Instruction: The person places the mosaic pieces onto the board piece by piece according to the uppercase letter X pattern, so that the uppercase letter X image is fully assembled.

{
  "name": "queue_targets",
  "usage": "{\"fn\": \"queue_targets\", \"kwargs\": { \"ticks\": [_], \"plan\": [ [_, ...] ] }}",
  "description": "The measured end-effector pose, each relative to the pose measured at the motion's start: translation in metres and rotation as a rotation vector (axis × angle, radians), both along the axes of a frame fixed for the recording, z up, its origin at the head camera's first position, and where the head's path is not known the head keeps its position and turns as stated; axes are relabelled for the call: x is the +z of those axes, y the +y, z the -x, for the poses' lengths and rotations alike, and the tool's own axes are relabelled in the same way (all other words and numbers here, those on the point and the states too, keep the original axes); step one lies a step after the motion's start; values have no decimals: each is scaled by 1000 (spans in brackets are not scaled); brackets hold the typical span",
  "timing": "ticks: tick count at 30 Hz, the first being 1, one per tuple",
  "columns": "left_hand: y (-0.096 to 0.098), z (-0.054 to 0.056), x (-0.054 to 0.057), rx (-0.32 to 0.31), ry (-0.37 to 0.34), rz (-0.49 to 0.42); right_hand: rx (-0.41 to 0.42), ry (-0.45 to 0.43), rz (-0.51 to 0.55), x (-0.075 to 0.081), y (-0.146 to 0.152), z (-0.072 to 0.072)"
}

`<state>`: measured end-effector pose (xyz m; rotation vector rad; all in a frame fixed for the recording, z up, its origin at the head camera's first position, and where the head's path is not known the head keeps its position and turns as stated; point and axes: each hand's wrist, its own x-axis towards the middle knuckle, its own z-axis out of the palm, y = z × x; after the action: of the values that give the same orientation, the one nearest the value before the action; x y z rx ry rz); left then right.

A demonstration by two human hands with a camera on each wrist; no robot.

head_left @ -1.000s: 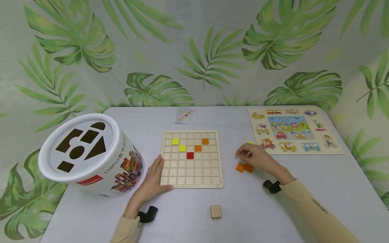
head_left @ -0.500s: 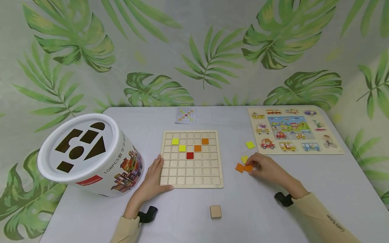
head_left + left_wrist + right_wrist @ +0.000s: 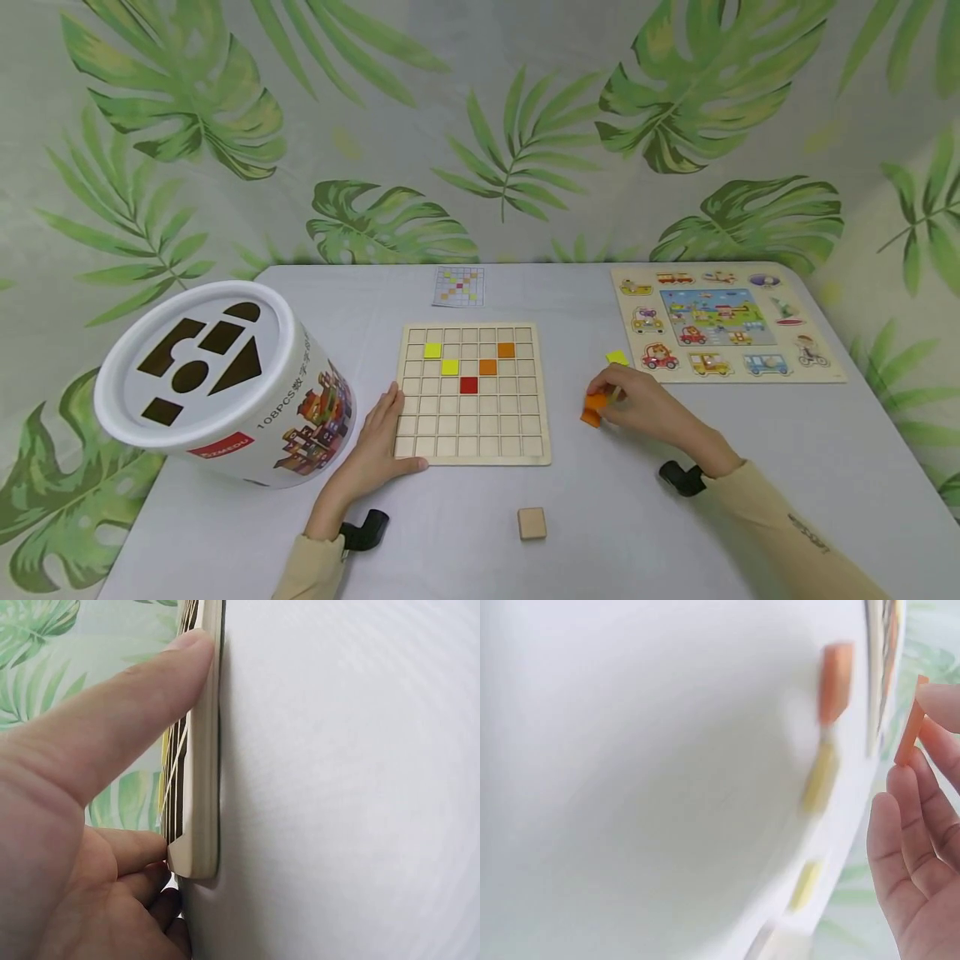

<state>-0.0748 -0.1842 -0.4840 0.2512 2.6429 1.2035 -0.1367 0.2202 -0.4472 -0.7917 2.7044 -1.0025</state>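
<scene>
My left hand point(image 3: 377, 442) rests at the near left corner of the wooden grid board point(image 3: 501, 425), fingers along its left side and thumb on the near edge. In the left wrist view the thumb point(image 3: 142, 697) lies on the board's rim. Yellow, orange and red tiles form a V in the grid, the red tile point(image 3: 468, 385) at its bottom. Right of the board, my right hand point(image 3: 645, 407) pinches an orange tile point(image 3: 910, 731), lifted off the table. Below it lie another orange tile point(image 3: 590, 419) and a yellow tile point(image 3: 821, 780). A further yellow tile point(image 3: 617, 357) lies beyond the hand.
A large white bucket point(image 3: 307, 400) with shaped holes in its lid stands at the left. A pattern card point(image 3: 459, 286) lies behind the board. The vehicle picture puzzle point(image 3: 731, 367) is at the back right, and a small wooden block point(image 3: 532, 523) sits near the front.
My right hand first uncovered the loose tiles, then took the right-hand orange tile and raised it, moving slightly left and away from me. The left hand and board stayed put.
</scene>
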Motion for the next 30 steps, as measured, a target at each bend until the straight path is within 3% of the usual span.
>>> {"fn": "queue_targets", "kwargs": {
  "ticks": [11,21,30],
  "plan": [
    [0,1,-1,-4,2,-4,154,-9,40,11,-81,15],
    [-1,0,1,-10,5,-12,282,5,-33,6,-148,26],
    [-2,1,0,-19,4,-9,339,-2,-110,2,-184,28]
  ]
}}
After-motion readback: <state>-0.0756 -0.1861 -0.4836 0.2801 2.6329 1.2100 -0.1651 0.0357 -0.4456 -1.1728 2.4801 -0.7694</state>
